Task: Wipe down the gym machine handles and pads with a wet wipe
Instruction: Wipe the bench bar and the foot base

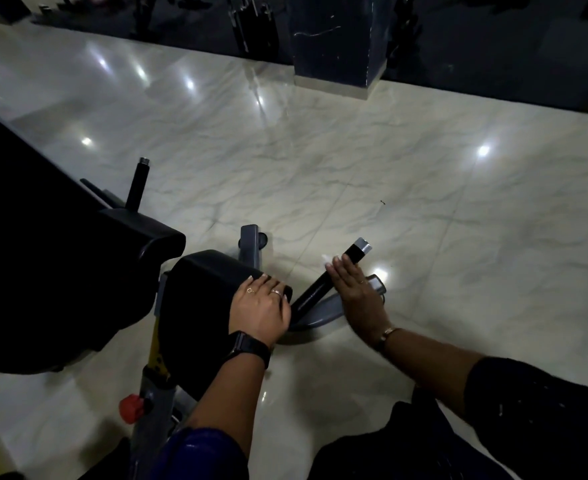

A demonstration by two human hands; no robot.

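Black pad (213, 282): left hand (261, 306) lies on near corner, fingers relaxed, not clasping. Right hand (354, 289) flat, fingers straight, pressed along black handle (312, 291). White wet wipe (325, 259) peeks out at fingertips, against handle. Marble floor (424, 202) beneath.

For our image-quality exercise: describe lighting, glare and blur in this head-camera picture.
Head view: dim overall, the black pad under the left hand losing detail; head view: lamps glare as bright spots on the glossy floor; head view: the wet wipe beside the right hand is a pale blur.
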